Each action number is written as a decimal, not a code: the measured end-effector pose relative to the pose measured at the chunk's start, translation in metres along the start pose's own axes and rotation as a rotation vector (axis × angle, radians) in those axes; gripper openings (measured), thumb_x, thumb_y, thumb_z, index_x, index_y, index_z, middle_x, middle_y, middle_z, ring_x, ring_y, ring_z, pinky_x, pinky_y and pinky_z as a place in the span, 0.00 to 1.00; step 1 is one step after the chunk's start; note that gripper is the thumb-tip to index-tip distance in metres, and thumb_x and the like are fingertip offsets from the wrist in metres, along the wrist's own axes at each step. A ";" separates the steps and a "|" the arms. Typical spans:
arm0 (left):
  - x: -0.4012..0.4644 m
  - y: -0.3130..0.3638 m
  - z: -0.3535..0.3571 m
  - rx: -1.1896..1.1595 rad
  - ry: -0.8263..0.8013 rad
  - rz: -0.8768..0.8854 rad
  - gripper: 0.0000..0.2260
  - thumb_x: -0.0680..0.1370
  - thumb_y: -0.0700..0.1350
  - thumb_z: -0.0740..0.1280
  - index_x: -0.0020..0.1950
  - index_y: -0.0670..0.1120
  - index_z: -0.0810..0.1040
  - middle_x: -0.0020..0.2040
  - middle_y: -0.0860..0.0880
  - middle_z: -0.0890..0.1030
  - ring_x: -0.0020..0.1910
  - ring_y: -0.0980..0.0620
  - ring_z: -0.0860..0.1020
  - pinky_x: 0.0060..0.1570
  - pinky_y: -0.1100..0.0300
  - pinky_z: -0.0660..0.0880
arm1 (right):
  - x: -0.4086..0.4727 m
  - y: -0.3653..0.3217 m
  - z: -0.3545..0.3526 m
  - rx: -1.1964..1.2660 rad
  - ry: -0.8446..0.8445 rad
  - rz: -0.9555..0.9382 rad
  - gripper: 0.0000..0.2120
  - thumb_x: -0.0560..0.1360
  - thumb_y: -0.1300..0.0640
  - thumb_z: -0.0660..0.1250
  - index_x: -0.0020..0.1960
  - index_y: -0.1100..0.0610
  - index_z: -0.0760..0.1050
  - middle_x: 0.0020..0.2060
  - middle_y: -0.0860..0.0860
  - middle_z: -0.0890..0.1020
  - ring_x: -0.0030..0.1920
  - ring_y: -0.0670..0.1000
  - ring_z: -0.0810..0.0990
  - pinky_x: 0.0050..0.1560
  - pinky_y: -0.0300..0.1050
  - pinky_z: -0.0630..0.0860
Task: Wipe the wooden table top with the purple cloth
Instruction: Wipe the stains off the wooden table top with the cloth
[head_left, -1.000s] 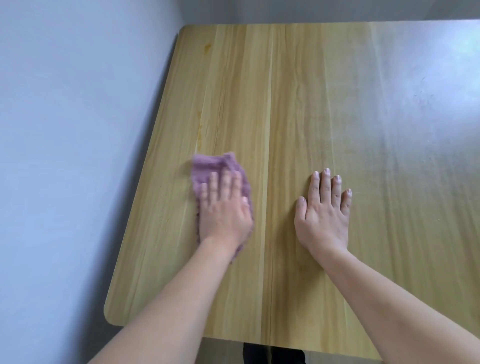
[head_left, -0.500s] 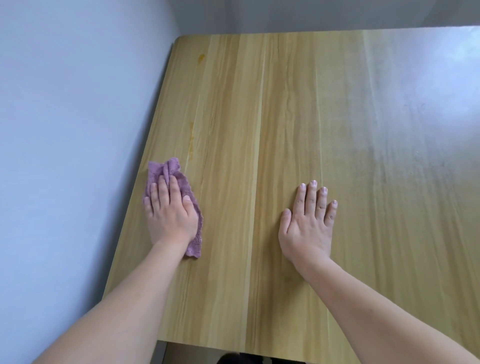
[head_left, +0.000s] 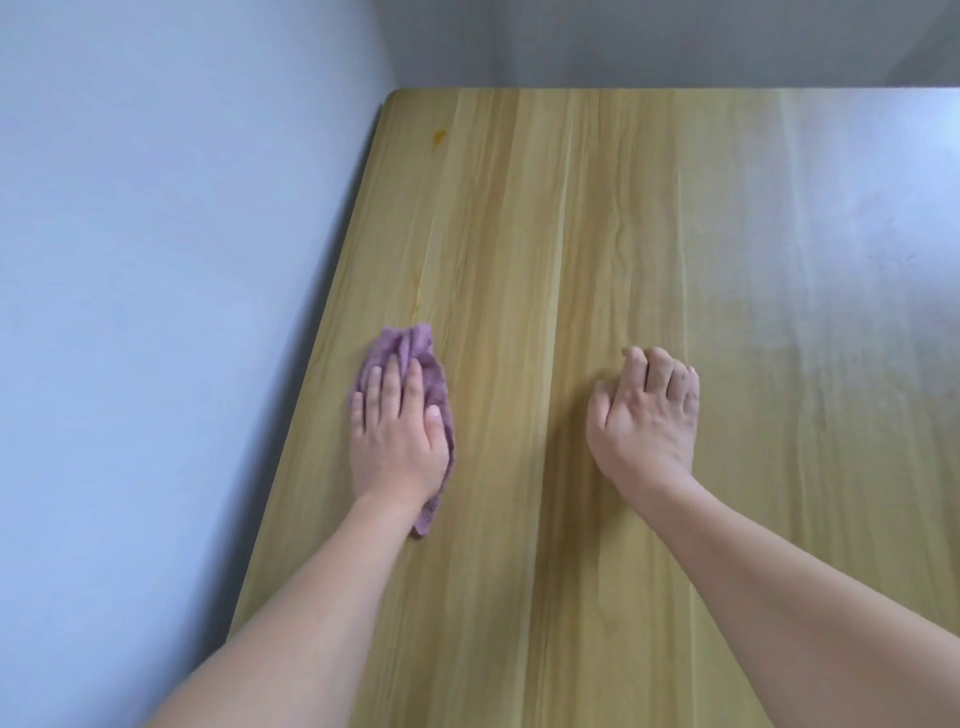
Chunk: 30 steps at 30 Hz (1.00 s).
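The purple cloth (head_left: 410, 348) lies bunched on the wooden table top (head_left: 597, 218), close to its left edge. My left hand (head_left: 397, 436) presses flat on the cloth and covers most of it; folds stick out beyond the fingertips and a corner shows beside the wrist. My right hand (head_left: 644, 415) rests on the bare wood to the right, its palm raised and its fingers curled onto their tips, holding nothing.
A pale blue wall (head_left: 156, 260) runs right along the table's left edge, and another wall stands behind the far edge. Small yellow stains (head_left: 439, 136) mark the wood near the far left corner and above the cloth.
My left hand slid the cloth leftward toward the table's edge, then forward a little. My right hand went from lying flat to arched on its fingertips. The view shifted.
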<state>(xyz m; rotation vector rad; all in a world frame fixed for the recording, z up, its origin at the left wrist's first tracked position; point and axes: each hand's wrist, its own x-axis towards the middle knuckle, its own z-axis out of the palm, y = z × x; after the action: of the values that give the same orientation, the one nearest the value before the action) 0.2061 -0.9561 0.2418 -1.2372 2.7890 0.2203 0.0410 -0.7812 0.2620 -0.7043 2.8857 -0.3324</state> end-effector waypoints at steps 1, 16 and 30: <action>0.007 -0.011 -0.002 -0.018 0.018 -0.110 0.29 0.80 0.53 0.46 0.81 0.46 0.54 0.81 0.44 0.55 0.80 0.44 0.52 0.78 0.44 0.47 | 0.011 -0.006 0.001 0.014 0.002 -0.011 0.26 0.79 0.49 0.50 0.75 0.59 0.56 0.71 0.55 0.61 0.73 0.57 0.55 0.76 0.55 0.44; 0.083 0.007 -0.006 0.016 0.001 0.123 0.29 0.81 0.54 0.45 0.81 0.48 0.51 0.82 0.47 0.50 0.80 0.48 0.48 0.78 0.46 0.45 | 0.093 -0.011 0.022 -0.116 -0.081 -0.005 0.30 0.80 0.46 0.41 0.79 0.53 0.39 0.79 0.48 0.40 0.78 0.51 0.37 0.76 0.55 0.37; 0.111 0.091 -0.006 0.018 -0.077 0.458 0.28 0.80 0.52 0.46 0.81 0.50 0.51 0.82 0.49 0.51 0.80 0.49 0.48 0.78 0.47 0.44 | 0.094 -0.010 0.022 -0.122 -0.065 0.000 0.31 0.79 0.45 0.41 0.79 0.54 0.43 0.79 0.49 0.43 0.78 0.52 0.38 0.76 0.56 0.39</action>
<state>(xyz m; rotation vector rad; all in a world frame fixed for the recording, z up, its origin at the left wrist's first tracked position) 0.0645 -0.9777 0.2414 -0.5547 2.9538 0.2627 -0.0329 -0.8380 0.2339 -0.7205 2.8629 -0.1317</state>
